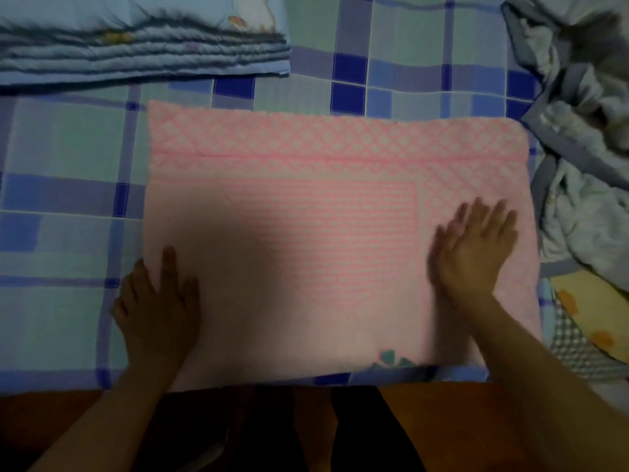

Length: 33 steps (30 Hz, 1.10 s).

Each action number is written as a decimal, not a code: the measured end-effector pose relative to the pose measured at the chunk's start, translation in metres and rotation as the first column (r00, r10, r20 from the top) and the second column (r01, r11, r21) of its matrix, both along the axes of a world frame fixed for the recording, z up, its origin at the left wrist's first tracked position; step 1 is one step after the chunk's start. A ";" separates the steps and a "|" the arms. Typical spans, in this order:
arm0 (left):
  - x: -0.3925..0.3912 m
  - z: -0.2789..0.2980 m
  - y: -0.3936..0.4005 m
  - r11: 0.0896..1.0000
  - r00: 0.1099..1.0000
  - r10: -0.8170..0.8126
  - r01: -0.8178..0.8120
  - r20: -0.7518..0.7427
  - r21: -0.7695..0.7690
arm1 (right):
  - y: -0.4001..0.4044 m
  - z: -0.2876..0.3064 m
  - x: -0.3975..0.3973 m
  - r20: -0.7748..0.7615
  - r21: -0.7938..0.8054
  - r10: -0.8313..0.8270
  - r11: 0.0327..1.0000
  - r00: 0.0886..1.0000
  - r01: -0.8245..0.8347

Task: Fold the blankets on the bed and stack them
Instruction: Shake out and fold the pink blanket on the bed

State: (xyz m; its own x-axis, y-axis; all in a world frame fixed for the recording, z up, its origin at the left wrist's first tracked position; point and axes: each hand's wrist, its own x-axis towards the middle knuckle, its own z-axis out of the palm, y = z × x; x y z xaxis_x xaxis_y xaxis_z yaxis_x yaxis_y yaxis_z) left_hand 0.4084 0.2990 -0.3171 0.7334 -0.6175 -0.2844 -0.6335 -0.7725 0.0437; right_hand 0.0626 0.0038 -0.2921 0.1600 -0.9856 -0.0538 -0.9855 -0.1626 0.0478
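Pink blanket [306, 216], folded to a wide rectangle, flat on the checked sheet [68, 148] near the bed's front edge. Probably light and limp: soft woven cloth, no stiffness, likely to sag and slide out of its fold if lifted by one corner. Best taken at the two short ends together, or scooped from beneath with flat palms.

Left hand [160, 301] on the pink blanket's left edge, fingers straight and slightly spread, pressing, gripping nothing. Right hand [473, 247] flat on the blanket's right part, fingers extended and close together, blurred, so apparently smoothing; nothing held there either.

Texture of the pink blanket: raised diamond lattice along the far and right borders, fine horizontal ribbing in the middle panel, plain and shadowed toward the left. Small green motif at its near edge.

Beyond the pink blanket, to the far left: a light blue quilted blanket [136, 52], already folded in several thick padded layers. To the right of the pink blanket: a crumpled pale blanket [578, 131] with grey-blue binding, unfolded, puffy. Near right of it: a yellow patterned cloth [592, 311], only partly in view.
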 end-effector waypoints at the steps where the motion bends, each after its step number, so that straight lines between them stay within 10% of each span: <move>1: 0.000 0.000 0.003 0.999 0.999 0.030 -0.030 -0.014 -0.016 | 0.028 -0.001 0.019 -0.001 0.009 0.176 0.984 0.984 -0.176; 4: 0.000 0.002 0.018 0.982 0.986 0.152 -0.158 -0.064 -0.099 | 0.117 -0.010 0.032 0.072 0.190 0.570 0.798 0.818 -0.572; 10: -0.013 0.011 0.033 0.940 0.937 0.287 -0.316 -0.197 -0.132 | 0.084 -0.005 -0.106 -0.124 0.264 0.254 0.940 0.959 -0.215; 14: -0.018 0.019 0.045 0.861 0.826 0.393 -0.485 -0.403 -0.152 | 0.087 0.007 -0.058 -0.038 0.152 0.018 0.988 0.999 -0.012; 18: -0.021 0.025 0.081 0.793 0.688 0.429 -0.597 -0.585 -0.122 | 0.122 0.000 0.014 0.077 0.286 0.457 0.841 0.886 -0.459; 33: -0.010 0.053 0.137 0.895 0.688 0.359 -0.445 -0.631 0.024 | 0.136 -0.018 0.025 0.186 0.388 0.376 0.821 0.908 -0.419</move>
